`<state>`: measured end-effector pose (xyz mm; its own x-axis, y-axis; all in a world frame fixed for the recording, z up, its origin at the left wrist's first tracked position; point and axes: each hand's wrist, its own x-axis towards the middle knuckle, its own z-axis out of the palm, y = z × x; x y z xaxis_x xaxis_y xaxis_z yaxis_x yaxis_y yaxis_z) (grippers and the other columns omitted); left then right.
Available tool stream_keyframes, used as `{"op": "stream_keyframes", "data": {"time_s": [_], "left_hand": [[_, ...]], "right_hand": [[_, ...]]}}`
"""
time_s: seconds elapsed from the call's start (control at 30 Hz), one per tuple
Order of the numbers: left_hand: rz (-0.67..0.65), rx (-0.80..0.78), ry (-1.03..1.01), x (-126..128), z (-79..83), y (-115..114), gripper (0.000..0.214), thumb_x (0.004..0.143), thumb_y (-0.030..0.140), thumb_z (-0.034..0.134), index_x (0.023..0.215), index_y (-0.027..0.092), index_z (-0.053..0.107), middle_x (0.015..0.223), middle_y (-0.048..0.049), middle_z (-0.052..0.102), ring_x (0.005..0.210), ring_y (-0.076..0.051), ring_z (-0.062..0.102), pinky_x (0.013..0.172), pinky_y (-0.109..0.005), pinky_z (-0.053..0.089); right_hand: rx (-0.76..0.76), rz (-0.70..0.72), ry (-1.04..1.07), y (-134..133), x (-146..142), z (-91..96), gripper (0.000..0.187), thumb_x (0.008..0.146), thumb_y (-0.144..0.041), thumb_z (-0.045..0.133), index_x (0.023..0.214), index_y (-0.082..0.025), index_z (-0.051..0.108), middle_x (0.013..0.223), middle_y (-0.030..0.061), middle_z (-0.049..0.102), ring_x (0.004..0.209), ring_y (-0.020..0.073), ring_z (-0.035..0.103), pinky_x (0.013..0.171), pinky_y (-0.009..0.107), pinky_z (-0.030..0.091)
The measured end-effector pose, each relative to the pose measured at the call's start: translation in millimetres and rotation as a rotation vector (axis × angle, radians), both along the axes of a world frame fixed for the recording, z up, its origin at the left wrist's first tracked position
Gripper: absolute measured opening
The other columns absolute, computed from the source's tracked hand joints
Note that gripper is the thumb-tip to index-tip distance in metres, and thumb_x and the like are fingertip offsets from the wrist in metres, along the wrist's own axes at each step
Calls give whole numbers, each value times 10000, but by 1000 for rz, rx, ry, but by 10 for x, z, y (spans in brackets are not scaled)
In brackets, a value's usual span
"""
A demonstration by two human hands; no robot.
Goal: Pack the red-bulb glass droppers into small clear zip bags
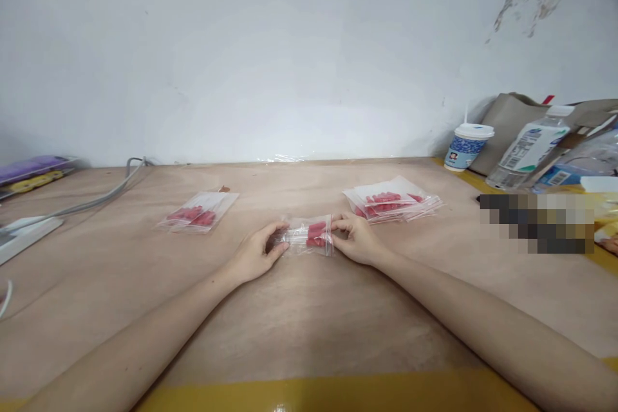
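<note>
Between my two hands, just above or on the table, is a small clear plastic bag [316,235] with several red pieces inside; their exact kind is too small to tell. My left hand [258,251] has its thumb and fingers closed on the bag's left end. At the right end, my right hand [356,238] pinches the bag's edge between thumb and fingers. To the left lies a bag of red pieces [199,212], flat on the table. Beyond my right hand sits a loose pile of similar bags [393,199] with red contents.
The brown tabletop [290,322] ends at a white wall [290,51]. On the right stand a blue paper cup [467,147], a plastic bottle [526,148] and a grey bag [502,122]. A grey cable [96,199], a white power strip [29,238] and purple packages [33,169] lie left.
</note>
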<state>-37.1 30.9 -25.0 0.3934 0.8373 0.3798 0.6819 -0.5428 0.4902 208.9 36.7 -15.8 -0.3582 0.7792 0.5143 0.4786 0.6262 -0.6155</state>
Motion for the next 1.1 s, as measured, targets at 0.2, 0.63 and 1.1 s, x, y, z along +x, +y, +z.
{"op": "stream_keyframes", "data": {"time_s": [0.2, 0.63, 1.1], "left_hand": [[-42, -28, -24, -21, -9, -6, 434, 817, 327, 543, 1216, 183, 456, 1214, -83, 552, 1102, -218, 531, 943, -381, 427], [-15, -26, 68, -6, 40, -19, 480, 819, 372, 532, 1244, 168, 441, 1238, -105, 520, 1129, -243, 495, 955, -401, 406], [11, -66, 77, -2, 62, -32, 506, 815, 408, 525, 1252, 171, 435, 1258, -94, 503, 1143, -242, 482, 961, -390, 400]], "right_hand": [[-171, -72, 52, 86, -29, -54, 127, 726, -163, 538, 744, -162, 664, 635, -3, 642, 542, 115, 542, 529, 226, 409], [-238, -223, 29, 137, -71, -53, 213, 740, -265, 532, 871, -161, 664, 586, 4, 605, 525, 124, 519, 515, 243, 384], [-271, -19, 260, 199, -60, -142, 254, 656, -193, 597, 905, -163, 557, 801, 40, 641, 587, 105, 513, 559, 243, 417]]}}
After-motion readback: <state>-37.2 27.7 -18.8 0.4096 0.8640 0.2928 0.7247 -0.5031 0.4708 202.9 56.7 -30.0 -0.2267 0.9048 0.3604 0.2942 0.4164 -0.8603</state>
